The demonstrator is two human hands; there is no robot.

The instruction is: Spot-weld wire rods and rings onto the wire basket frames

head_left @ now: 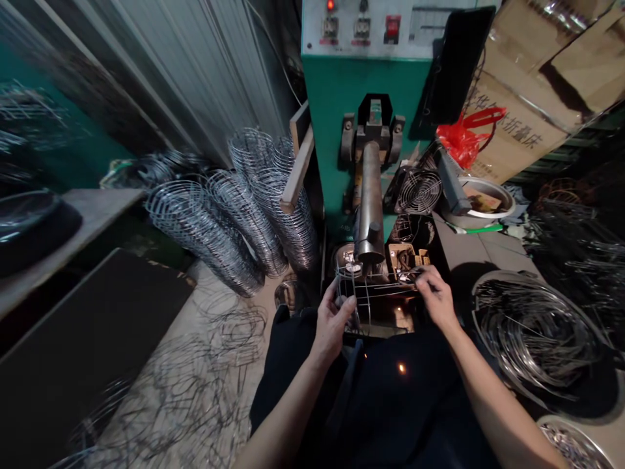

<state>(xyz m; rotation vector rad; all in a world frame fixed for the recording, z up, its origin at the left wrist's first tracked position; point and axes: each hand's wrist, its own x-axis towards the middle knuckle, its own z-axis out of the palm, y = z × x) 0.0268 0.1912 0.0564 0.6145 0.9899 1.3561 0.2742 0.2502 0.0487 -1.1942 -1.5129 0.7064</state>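
Observation:
My left hand (pixel 333 318) is closed around the left part of a thin wire frame (pixel 367 301), its thumb lying along the wires. To the right, my right hand (pixel 436 296) pinches the end of thin wires that run leftward across to the frame. Whether those wires are joined to the frame, I cannot tell. Just above the wires is the lower tip of a metal cylinder (pixel 371 202), which juts from a green machine (pixel 334 130). Small orange sparks (pixel 401 369) glow in front of my dark clothes.
Tall stacks of wire rings (pixel 205 234) stand left of the machine. Loose wire pieces (pixel 209 378) litter the floor. At the right, a round tub (pixel 598 391) holds many bent wires; beyond it are a white pot (pixel 508 215), a red plastic bag (pixel 461 144) and cardboard boxes (pixel 517 91).

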